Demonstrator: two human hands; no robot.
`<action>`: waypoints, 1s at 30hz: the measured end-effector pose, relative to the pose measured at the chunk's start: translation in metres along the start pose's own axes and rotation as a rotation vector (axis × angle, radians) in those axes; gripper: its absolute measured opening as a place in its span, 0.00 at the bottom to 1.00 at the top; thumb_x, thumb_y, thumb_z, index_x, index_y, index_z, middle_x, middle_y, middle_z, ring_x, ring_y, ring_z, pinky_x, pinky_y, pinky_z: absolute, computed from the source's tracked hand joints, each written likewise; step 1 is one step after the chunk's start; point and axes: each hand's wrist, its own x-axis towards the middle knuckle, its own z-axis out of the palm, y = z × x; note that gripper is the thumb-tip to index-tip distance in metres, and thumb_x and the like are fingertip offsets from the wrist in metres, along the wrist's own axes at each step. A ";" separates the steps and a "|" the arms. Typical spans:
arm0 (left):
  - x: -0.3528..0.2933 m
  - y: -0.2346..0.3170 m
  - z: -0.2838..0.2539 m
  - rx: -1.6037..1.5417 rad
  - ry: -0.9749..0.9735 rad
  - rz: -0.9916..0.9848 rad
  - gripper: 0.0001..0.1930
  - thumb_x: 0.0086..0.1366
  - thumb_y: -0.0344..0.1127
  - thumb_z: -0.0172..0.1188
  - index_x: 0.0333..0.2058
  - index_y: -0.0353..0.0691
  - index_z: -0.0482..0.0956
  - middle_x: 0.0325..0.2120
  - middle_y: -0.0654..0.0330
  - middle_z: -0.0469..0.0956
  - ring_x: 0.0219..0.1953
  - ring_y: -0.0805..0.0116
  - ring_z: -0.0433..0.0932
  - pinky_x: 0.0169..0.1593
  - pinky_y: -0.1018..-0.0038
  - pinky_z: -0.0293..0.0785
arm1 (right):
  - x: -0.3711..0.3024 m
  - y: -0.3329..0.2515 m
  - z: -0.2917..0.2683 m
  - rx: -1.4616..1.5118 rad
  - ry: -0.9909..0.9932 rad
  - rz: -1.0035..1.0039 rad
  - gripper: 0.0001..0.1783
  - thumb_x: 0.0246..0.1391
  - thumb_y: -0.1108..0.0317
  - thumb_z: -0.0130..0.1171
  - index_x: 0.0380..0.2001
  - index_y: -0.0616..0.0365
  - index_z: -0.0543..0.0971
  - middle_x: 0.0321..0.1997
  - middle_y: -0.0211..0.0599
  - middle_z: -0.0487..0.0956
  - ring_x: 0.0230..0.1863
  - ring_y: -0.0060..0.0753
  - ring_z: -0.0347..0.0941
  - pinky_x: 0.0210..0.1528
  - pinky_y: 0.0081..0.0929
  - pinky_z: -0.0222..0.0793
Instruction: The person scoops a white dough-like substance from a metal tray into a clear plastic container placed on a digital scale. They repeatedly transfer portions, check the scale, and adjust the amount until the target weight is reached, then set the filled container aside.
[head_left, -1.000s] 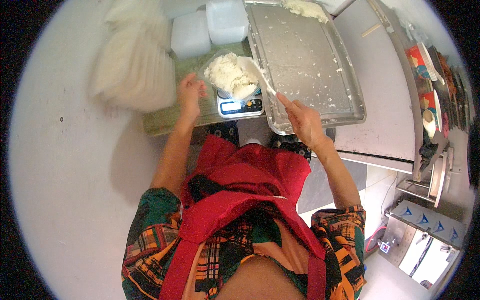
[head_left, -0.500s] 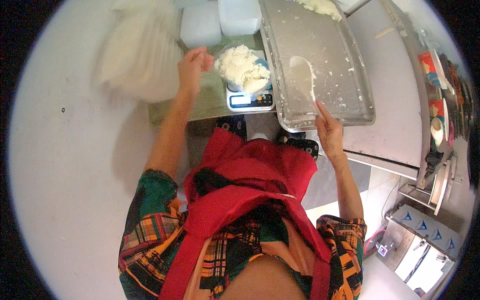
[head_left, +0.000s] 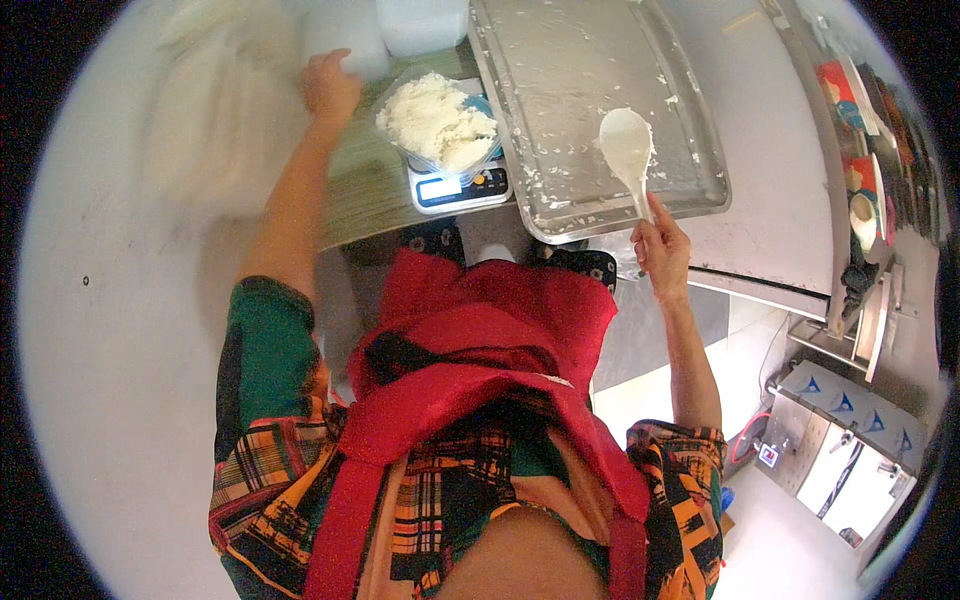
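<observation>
Left hand (head_left: 330, 88): I had reached it up and left, off the rice container it touched a second earlier, toward the white tubs (head_left: 385, 30) at the back. It lay against the nearest tub; I could not tell whether the fingers gripped it.

Bag (head_left: 225, 110): a big pale bag, blurred, lay left of that hand on the table (head_left: 90, 330).

Rice (head_left: 437, 120): a white heap filled a clear container that sat on the scale (head_left: 460, 185), just right of my left hand. No hand touched it now.

Scale: small and white with a display, it stood on a greenish mat at the table edge, touching the tray's near-left corner.

Tray (head_left: 690, 120): a large steel tray, nearly scraped bare, carried only scattered grains and smears.

Spoon (head_left: 627, 150): a white rice paddle. A second earlier it was at the container; now it hung over the tray's near edge, bowl up, with little or nothing on it.

Right hand (head_left: 662, 250): it was closed around the paddle's handle, just off the tray's near rim.

Meaning: the scoop looked delivered, and the heap was waiting on the scale.

Around: a steel counter (head_left: 780, 200) ran right of the tray, with shelves of small items beyond it and a grey machine (head_left: 840, 450) on the floor lower right.

In the way: my red apron (head_left: 480, 340) hid the table edge below the scale; nothing lay between paddle and tray.
</observation>
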 end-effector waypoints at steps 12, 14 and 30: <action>0.026 -0.023 0.002 0.239 -0.199 0.088 0.06 0.46 0.32 0.54 0.26 0.45 0.75 0.29 0.54 0.72 0.33 0.53 0.71 0.35 0.60 0.69 | 0.004 -0.018 0.011 0.318 -0.222 0.258 0.23 0.49 0.74 0.46 0.52 0.54 0.63 0.18 0.28 0.69 0.12 0.12 0.56 0.09 0.10 0.48; 0.024 -0.011 -0.001 0.243 -0.170 0.075 0.06 0.47 0.33 0.54 0.26 0.45 0.75 0.28 0.53 0.72 0.32 0.52 0.71 0.33 0.60 0.69 | 0.004 -0.010 0.011 0.337 -0.207 0.313 0.23 0.49 0.74 0.46 0.52 0.54 0.64 0.18 0.28 0.68 0.13 0.12 0.55 0.08 0.10 0.47; 0.051 0.017 -0.039 -0.092 0.295 0.019 0.09 0.59 0.39 0.47 0.31 0.39 0.67 0.30 0.50 0.71 0.37 0.62 0.70 0.46 0.64 0.57 | 0.003 0.010 0.014 -0.083 -0.224 0.224 0.25 0.52 0.61 0.48 0.54 0.52 0.61 0.22 0.31 0.71 0.18 0.19 0.67 0.20 0.16 0.64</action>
